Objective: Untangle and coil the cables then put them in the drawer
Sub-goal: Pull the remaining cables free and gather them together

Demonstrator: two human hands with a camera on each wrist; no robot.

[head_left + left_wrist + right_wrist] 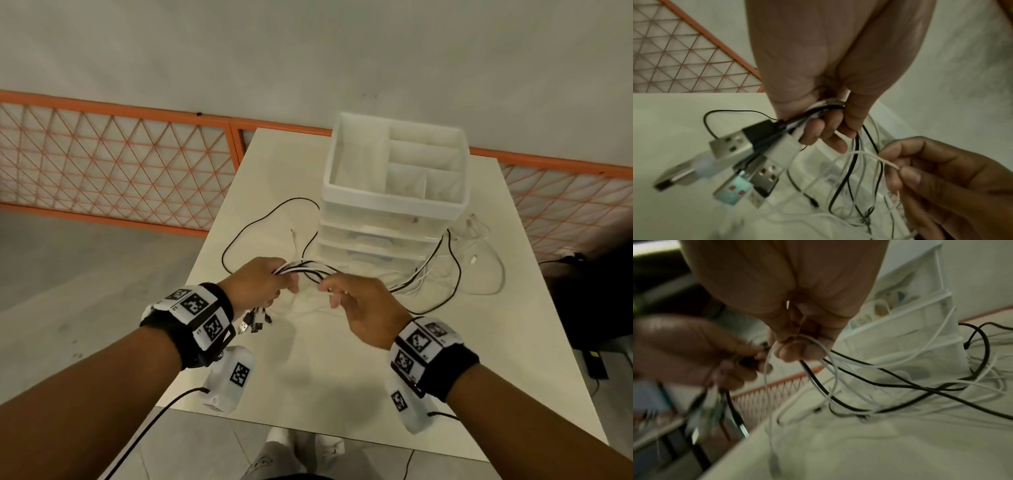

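A tangle of black and white cables [424,277] lies on the white table [342,377], looping around the drawer unit [394,219]. My left hand [263,284] grips a bundle of several cables [830,105] in its fist, and their USB plugs [748,155] hang below it. Just to its right, my right hand [356,301] pinches one white cable [890,163] between thumb and fingers [797,348]. Other strands run under that hand toward the tangle [900,382].
The white plastic drawer unit has a divided tray on top [411,161] and its drawers are closed. An orange mesh fence [113,164] runs behind the table. A black object [589,308] stands at the table's right side. My feet [294,455] show below the front edge.
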